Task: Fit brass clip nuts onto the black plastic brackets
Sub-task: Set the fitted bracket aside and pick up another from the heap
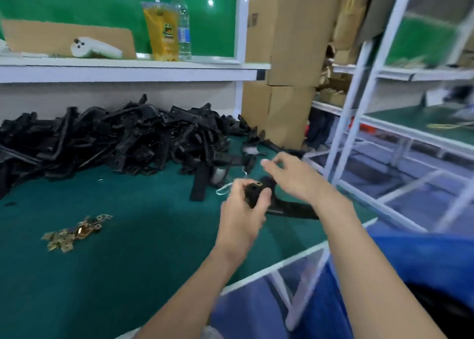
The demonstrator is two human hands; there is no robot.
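- Blue cloth (410, 274) over the person's lap sits lowest in view, below and right of the held bracket, with both bare forearms reaching out above it.
- One black bracket (252, 193) is up off the green mat (128, 261), with the left hand (243, 210) wrapped firmly round its end, thumb across the front.
- On that bracket's top end sits a brass clip nut (257, 184); blur hides whether it is fully seated.
- Just right of the bracket and apart from it, the right hand (295, 177) hovers with its fingers loosely bent and nothing visible in them.
- By its look the bracket is light, stiff moulded plastic, hardly fragile; gripping close under the nut end should stop it twisting.
- Each nut looks thin, springy and slippery, so a pinch on its flat sides seems the safest hold.
- Spare clip nuts (74, 232) lie heaped well left of the bracket.
- Beyond it, up and to the left, a big pile of brackets (115, 138) covers the mat.
- Farther behind, a bottle (183, 23) and a yellow pouch (163, 30) stand on a shelf.
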